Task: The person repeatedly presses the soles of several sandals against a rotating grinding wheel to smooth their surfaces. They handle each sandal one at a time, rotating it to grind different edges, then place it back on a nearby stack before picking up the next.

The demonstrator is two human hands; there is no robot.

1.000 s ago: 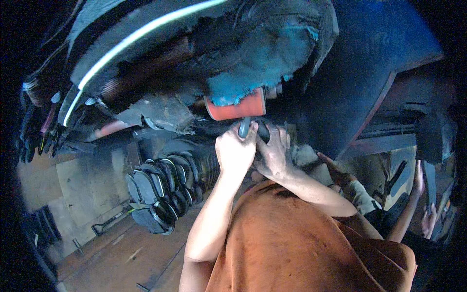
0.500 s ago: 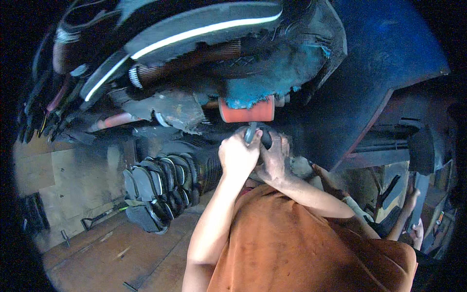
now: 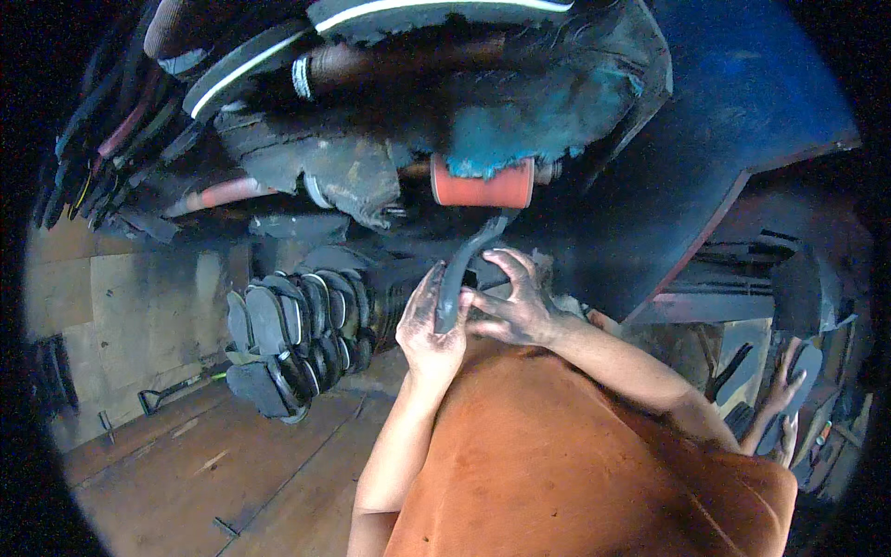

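Where the view's upper right darkens, there stands one large blue panel [image 3: 724, 111], angled, its lower edge reddish. Brown floor [image 3: 232, 473], lower left, seams and scuffs visible. One orange-brown garment [image 3: 575, 455], worn by the person, lower centre, lightly marked. One ragged covering [image 3: 529, 121], dusted blue, hanging over the machine at upper centre. One cluster of dark soles [image 3: 297, 334], bunched in overlapping rows, left of the hands. One red-orange roller [image 3: 483, 186], set horizontally, its top partly overhung by the ragged covering. One dark curved sole [image 3: 452, 292], seen edge-on, upper end just below the roller; contact cannot be told. One grey sole [image 3: 807, 371], far right, at a co-worker's hand [image 3: 787, 367]. One left hand [image 3: 432, 325], pinching the dark curved sole's lower part between thumb and fingers. One right hand [image 3: 524, 302], digits spread and bent, just beside that sole; whether its fingertips touch cannot be told.
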